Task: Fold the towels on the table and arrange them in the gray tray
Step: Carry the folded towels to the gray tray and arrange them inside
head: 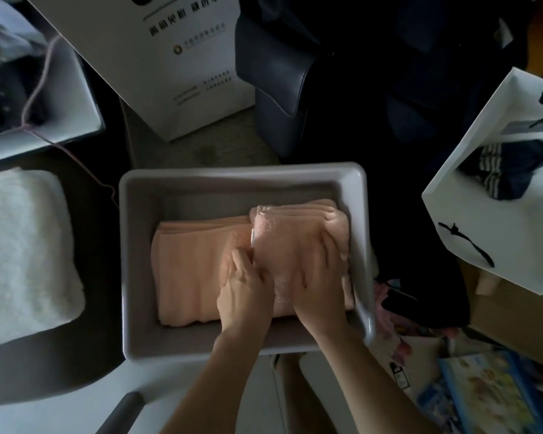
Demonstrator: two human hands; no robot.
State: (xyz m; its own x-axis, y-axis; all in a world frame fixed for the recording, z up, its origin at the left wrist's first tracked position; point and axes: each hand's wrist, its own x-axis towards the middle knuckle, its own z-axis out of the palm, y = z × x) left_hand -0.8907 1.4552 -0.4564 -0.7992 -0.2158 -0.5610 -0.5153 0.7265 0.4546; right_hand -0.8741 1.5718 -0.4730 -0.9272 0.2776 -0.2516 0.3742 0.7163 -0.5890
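Pressing with both hands' fingers (pixel 329 242) spread flat, the person seated the right folded peach terry towel (pixel 295 233) inside the rectangular gray plastic tray (pixel 239 175); even downward pressure seemed best.

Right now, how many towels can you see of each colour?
Peach-pink folded terry towels in the gray plastic tray: 2, the left one and the right one under both hands.
White fluffy folded towels: 1, lying outside the tray on the left.
Total: 3 towels.
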